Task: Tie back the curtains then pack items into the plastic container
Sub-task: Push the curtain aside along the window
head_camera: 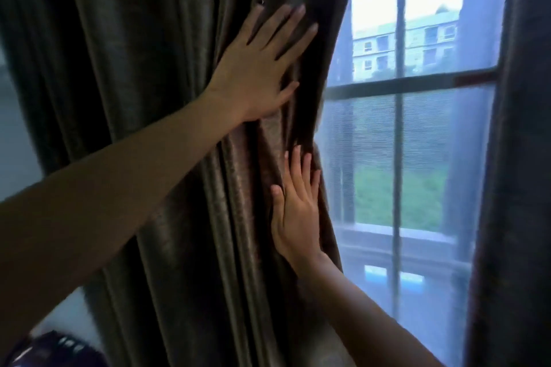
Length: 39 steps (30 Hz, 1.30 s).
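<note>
While the dark olive, heavily pleated fabric curtain (167, 158) hangs bunched left of the white-barred window (399, 128), the left hand (253, 68) presses its folds with fingers spread flat; below it, the right hand (295, 211) lies straight-fingered against the curtain's edge.

- Left hand (253, 68) flat on gathered dark curtain (143, 68), fingers spread.
- Right hand (295, 211) pressing curtain's edge lower down, fingers straight.
- Window (417, 128) exposed just beside, building beyond.
</note>
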Tool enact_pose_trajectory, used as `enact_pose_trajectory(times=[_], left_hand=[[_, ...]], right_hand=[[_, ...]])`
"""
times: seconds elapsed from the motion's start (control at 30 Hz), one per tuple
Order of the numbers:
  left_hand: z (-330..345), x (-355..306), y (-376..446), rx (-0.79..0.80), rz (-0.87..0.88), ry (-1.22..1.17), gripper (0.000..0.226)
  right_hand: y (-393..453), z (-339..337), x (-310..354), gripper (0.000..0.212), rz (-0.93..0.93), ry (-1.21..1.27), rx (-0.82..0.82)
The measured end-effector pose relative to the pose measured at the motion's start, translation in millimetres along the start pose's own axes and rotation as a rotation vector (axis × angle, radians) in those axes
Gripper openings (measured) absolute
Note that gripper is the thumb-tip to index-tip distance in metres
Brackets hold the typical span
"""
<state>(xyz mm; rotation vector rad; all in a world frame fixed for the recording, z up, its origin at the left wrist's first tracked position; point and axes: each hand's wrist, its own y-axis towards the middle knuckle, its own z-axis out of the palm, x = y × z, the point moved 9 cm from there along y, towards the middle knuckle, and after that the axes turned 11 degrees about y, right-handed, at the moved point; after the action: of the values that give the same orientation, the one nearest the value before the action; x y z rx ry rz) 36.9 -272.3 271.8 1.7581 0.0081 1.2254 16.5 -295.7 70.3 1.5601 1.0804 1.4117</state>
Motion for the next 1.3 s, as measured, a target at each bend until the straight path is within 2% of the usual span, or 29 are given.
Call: enact_pose_trajectory(times=[0.17, 0.43, 0.83, 1.1, 1.3], left_hand=[[35.2, 29.5, -24.4, 0.064, 0.005, 0.052, 0.071], [106.3, 107.0, -95.1, 0.198, -0.023, 0.164, 0.070], [224.9, 221.7, -199.2, 0.346, -0.071, 0.321, 0.070], [287.2, 277.4, -259.6, 0.387, -0.109, 0.371, 0.070], [318.7, 305.7, -277.4, 0.387, -0.113, 0.390, 0.070]], right_hand=[[8.7, 54.0, 2.8, 0.056, -0.024, 0.111, 0.018], [19.3, 181.7, 27.9, 0.055, -0.042, 0.304, 0.112], [35.7, 376.6, 58.0, 0.062, -0.065, 0.349, 0.293], [38.0, 479.2, 66.0, 0.057, -0.065, 0.399, 0.313], [51.2, 527.0, 69.8, 0.059, -0.065, 0.417, 0.300]])
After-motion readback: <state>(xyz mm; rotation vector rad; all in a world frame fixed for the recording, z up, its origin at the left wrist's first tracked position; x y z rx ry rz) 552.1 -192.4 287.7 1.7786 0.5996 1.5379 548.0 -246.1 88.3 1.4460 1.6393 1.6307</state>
